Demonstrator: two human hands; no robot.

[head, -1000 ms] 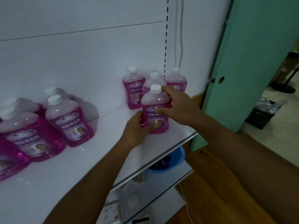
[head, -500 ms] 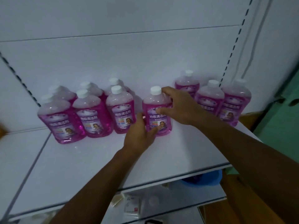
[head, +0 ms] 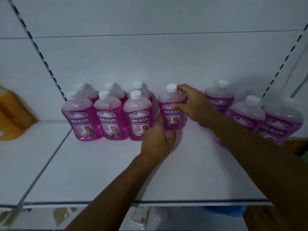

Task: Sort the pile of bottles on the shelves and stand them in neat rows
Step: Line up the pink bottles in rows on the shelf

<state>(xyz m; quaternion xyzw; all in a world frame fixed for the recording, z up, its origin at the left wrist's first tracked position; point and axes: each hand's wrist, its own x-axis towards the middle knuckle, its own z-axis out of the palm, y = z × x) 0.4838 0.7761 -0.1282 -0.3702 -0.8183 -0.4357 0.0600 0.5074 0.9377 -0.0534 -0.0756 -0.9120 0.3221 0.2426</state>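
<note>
A pink bottle with a white cap (head: 173, 114) stands upright on the white shelf (head: 103, 172). My left hand (head: 158, 139) holds its base and left side. My right hand (head: 195, 104) grips its shoulder from the right, fingers round the neck. To its left several matching pink bottles (head: 110, 119) stand in two close rows. On the right three more pink bottles (head: 246, 112) stand loosely, partly hidden by my right arm.
Orange bottles (head: 13, 112) stand blurred at the far left on the neighbouring shelf section. A lower shelf holds small packets (head: 140, 217) and a blue basin (head: 223, 211). The white back panel rises behind the bottles.
Both hands have carried the held bottle leftward along the shelf, from the right group up to the two rows. The view has swung left with it.
</note>
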